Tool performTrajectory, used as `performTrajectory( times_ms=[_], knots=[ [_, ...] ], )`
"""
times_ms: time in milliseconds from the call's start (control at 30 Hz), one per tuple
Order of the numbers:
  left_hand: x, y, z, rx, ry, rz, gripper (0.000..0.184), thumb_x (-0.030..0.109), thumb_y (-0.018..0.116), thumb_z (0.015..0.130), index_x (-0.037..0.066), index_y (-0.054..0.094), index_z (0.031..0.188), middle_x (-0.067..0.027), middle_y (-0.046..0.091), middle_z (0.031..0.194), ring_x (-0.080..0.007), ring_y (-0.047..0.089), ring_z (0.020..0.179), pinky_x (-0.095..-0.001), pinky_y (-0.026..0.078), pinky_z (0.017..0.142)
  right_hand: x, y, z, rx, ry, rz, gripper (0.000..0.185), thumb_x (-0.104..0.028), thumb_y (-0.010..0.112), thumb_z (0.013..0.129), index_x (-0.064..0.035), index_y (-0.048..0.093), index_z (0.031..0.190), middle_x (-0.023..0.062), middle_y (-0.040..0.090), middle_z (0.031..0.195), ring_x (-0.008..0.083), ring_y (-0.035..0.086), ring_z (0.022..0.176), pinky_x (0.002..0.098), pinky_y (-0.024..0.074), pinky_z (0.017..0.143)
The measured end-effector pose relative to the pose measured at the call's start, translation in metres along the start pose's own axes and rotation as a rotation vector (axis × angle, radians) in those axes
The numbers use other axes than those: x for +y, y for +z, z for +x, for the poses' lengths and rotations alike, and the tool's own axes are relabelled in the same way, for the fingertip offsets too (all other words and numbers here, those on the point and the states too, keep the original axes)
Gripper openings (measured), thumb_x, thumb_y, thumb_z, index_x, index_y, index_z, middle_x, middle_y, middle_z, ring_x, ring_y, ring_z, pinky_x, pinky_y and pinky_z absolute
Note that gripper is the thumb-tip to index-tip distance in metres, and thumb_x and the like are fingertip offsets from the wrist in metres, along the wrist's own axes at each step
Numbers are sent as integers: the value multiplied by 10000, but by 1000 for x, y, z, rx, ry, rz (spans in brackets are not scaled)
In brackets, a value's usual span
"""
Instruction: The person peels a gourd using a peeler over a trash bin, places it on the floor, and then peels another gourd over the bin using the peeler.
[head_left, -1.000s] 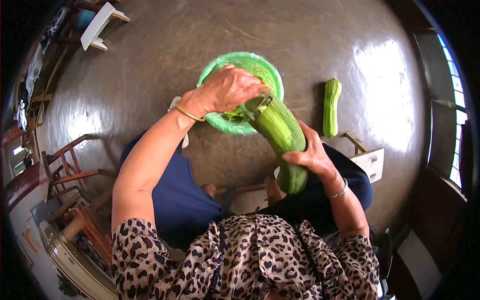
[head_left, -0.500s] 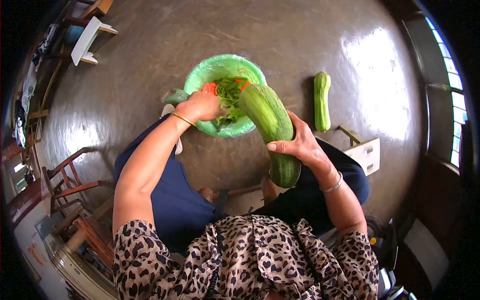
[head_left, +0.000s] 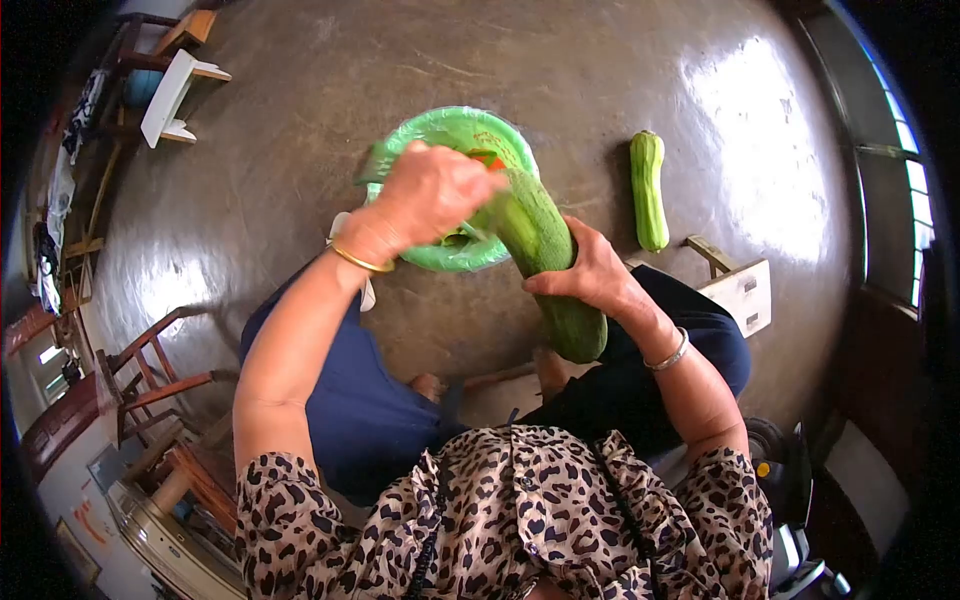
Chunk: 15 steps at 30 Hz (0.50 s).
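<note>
Left grip (head_left: 590,270) around two-tone green squash (head_left: 542,230)

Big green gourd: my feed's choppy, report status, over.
Right hand grips big green gourd. Left hand blurred near its upper end, hold unclear. Left hand partly hides green basin.

The left hand (head_left: 588,268) holds 1 green gourd (head_left: 538,228).

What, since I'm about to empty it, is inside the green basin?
Something orange-red shows toward the far side of the green basin, and bits of green nearer the body. The left hand and large green vegetable hide the rest.
</note>
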<state>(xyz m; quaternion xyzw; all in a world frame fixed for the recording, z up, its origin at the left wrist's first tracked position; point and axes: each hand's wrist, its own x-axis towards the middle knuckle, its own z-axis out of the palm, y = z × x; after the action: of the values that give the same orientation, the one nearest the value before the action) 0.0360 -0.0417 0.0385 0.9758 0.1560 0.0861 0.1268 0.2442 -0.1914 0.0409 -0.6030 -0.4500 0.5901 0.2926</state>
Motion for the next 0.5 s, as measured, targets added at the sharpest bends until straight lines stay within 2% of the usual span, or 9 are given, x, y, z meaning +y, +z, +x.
performTrajectory(
  times_ms=[33,100,200,267,333,367,400,467,500],
  knots=[
    [13,-1,5,-1,-2,0,259,326,549,910,112,658,813,-51,636,738,-260,623,699,-481,429,643,-2,3,1,-2,0,0,728,-313,837,581,56,551,1140,164,653,970,252,638,915,350,493,839],
    [44,-5,16,122,43,-81,230,328,580,883,140,636,763,-18,566,676,-215,577,678,-418,401,666,-7,10,0,-11,62,-167,686,-304,837,567,51,566,1089,178,656,931,281,647,893,368,499,824],
    [48,0,16,66,19,-42,247,336,580,884,143,611,732,5,577,706,-193,560,709,-368,371,688,-5,16,-2,-38,29,-205,666,-293,835,559,51,566,1062,190,654,909,297,650,889,384,497,829],
    [41,3,13,33,29,-37,228,334,576,885,160,629,748,11,577,707,-189,564,723,-375,376,682,-10,17,-4,-12,30,-249,667,-293,825,564,37,566,1083,188,656,899,298,653,864,384,501,810],
    [34,4,11,108,83,-54,198,325,568,891,185,659,784,20,579,707,-183,564,741,-373,374,687,-15,16,-9,54,41,-336,672,-294,806,574,11,567,1123,183,659,878,302,661,815,384,509,771],
    [28,2,8,78,105,4,196,312,541,911,204,694,853,24,590,719,-185,564,748,-366,375,698,-15,14,-12,45,24,-327,669,-264,795,581,37,555,1127,197,646,848,286,660,791,381,511,746],
    [21,2,6,80,101,2,196,312,541,911,204,694,853,24,590,719,-185,564,748,-366,375,698,-13,12,-15,41,25,-330,669,-264,795,581,37,555,1127,197,646,848,286,660,791,381,511,746],
    [11,1,2,8,17,-155,224,311,515,927,201,708,902,28,603,735,-186,565,749,-356,381,704,-10,9,-20,-5,-72,-288,666,-242,793,586,63,545,1124,188,641,832,250,653,786,362,507,740],
    [12,3,0,45,-8,-213,258,294,479,952,186,712,922,24,612,736,-192,565,741,-353,394,699,-12,10,-22,-13,-70,-284,659,-225,789,590,80,539,1118,182,635,823,226,644,779,350,503,734]
  ],
)
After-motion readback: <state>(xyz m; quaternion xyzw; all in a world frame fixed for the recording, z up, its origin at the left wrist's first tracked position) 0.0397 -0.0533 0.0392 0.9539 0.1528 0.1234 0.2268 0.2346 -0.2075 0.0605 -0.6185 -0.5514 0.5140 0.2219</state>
